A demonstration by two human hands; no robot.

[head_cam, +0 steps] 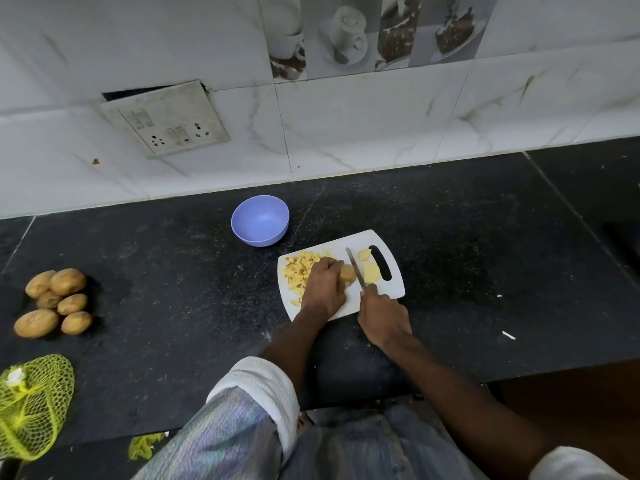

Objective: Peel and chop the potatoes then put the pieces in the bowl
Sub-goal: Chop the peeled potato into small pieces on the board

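A white cutting board (349, 303) lies on the black counter. My left hand (323, 285) grips a potato piece (348, 274) on the board. My right hand (382, 318) holds a knife (356, 268) by its handle, the blade lying just right of that piece. A heap of yellow potato cubes (299, 270) sits on the board's left part, and two larger cut pieces (370, 268) lie right of the blade. An empty lilac bowl (259, 220) stands behind the board to the left.
Several whole unpeeled potatoes (55, 301) lie at the counter's left. A green net bag (33, 403) hangs over the front left edge, with green scraps (143, 446) near it. A tiled wall with a loose socket plate (166, 119) runs behind.
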